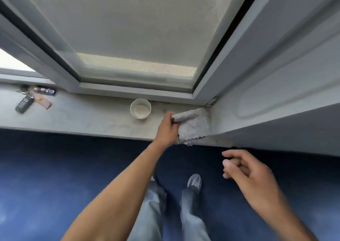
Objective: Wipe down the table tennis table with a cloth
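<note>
The left hand point(168, 128) grasps the grey cloth point(194, 127), which lies on the window sill point(73, 115) just right of that hand. The right hand point(248, 174) hangs nearer the person, fingers loosely curled, holding nothing. 1 white bowl point(140, 108) sits just beyond the left hand, keys point(29, 98) well to its left.

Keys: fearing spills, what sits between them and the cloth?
Head view: right of the keys, a white bowl on the sill, then the left hand gripping the cloth.

- One head-worn wide-angle view, facing forward and steeply down past the left hand point(168, 128) and right hand point(248, 176).
- Near the windowsill point(73, 117); the blue floor point(55, 176) lies farther below.
</note>
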